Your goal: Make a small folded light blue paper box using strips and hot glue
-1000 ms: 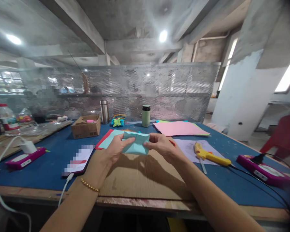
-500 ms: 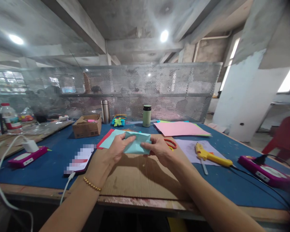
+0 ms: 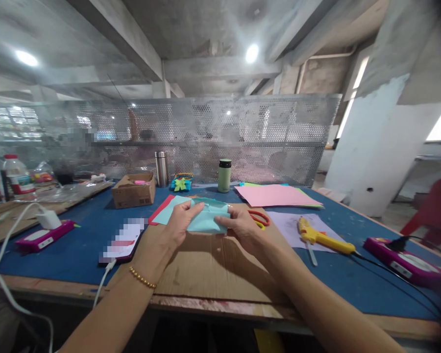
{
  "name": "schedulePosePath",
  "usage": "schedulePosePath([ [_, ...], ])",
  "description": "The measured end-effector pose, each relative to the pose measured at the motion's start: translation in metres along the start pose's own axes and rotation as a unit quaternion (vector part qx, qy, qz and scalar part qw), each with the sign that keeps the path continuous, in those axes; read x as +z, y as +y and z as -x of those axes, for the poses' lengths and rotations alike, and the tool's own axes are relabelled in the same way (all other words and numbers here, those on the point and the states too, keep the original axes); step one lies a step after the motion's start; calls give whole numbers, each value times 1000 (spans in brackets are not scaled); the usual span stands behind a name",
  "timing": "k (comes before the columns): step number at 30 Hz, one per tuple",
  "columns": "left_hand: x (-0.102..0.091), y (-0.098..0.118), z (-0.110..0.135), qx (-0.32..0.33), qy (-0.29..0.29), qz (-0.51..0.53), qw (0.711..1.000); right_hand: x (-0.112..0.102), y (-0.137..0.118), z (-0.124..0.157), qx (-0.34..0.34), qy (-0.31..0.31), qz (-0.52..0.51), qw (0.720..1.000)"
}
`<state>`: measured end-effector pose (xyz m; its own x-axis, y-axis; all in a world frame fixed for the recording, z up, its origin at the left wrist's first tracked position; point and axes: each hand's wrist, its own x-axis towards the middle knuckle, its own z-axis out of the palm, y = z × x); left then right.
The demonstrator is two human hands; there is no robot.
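A folded piece of light blue paper (image 3: 209,219) sits between both hands, just above a brown cardboard sheet (image 3: 209,267) on the blue table (image 3: 77,245). My left hand (image 3: 178,224) pinches its left side, fingers curled over the top edge. My right hand (image 3: 238,226) grips its right side with thumb and fingers closed. More light blue and red paper (image 3: 161,213) lies flat behind the hands. Red-handled scissors (image 3: 259,218) lie just right of my right hand.
A yellow glue gun (image 3: 323,238) rests on white paper to the right, its cable running to a pink power strip (image 3: 404,262). A phone (image 3: 123,240), another pink strip (image 3: 44,235), a cardboard box (image 3: 134,191), two flasks, pink sheets (image 3: 275,194) and a mesh screen stand around.
The paper and both hands have lowered slightly toward the cardboard, and my right hand has closed in along the paper's right edge. The scissors have come into view beside it.
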<state>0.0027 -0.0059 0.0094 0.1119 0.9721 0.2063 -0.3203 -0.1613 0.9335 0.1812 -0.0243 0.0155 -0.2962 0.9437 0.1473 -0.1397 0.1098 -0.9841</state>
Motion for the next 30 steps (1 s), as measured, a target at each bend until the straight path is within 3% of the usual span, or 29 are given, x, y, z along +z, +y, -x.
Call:
schedulePosePath([
  [4, 1, 1, 1, 18, -9, -21, 1000, 2, -3, 2, 11, 29, -11, 999],
  [26, 2, 2, 2, -6, 11, -4, 1000, 1, 1, 1, 4, 21, 11, 1000],
  [30, 1, 3, 0, 3, -20, 10, 1000, 2, -3, 4, -14, 12, 7, 1000],
])
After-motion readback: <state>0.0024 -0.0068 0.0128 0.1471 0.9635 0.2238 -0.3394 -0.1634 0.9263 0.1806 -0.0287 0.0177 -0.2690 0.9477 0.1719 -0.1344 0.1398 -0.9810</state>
